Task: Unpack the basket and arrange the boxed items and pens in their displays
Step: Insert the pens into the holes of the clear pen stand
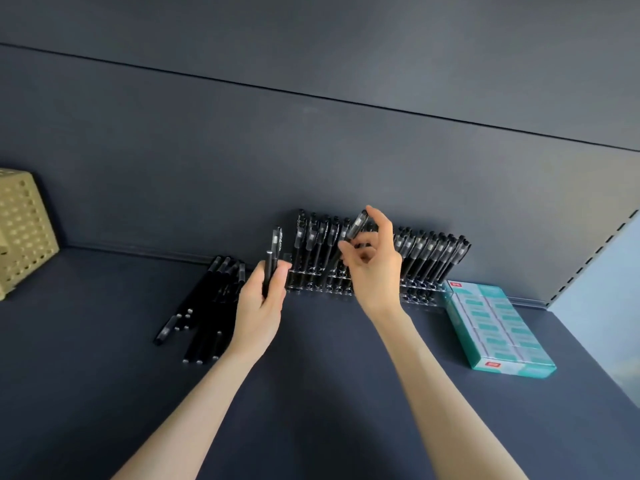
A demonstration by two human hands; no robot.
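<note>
Right hand point(372, 271): raised over the middle of the pen rack point(420, 296), thumb and fingertips pinching one black pen point(357, 224); the remaining fingers are loosely curled. The pen's long axis runs from 1 o'clock at its upper end to 7 o'clock at its lower end. The lower end is lost among the fingers and the racked pens, so whether it has entered a hole cannot be told.

Governing relation: the rack's holes lie toward 6 o'clock of the held pen, directly beneath the right hand. In my judgement the pen must be brought to the same lean as the standing pens point(433, 254) and lowered along its own axis. The right hand is the nearer of the two to the gap in the row.

Left hand point(261, 306): at 8 o'clock of the right hand, just beside the rack's left end, gripping two pens point(271, 261) upright, apparently as reserve stock.

Loose pens point(207, 299): a pile lying flat at 9 o'clock of the left hand, not yet racked.

Boxed items point(495, 327): packed in a clear teal tray at 4 o'clock of the right hand, just beside the rack's right end.

Basket point(24, 230): beige, perforated, far off at 9 o'clock; its contents are not visible.

Surface: a dark matte shelf point(311, 393) against a dark back panel point(311, 150), with a slotted upright at the right edge.
</note>
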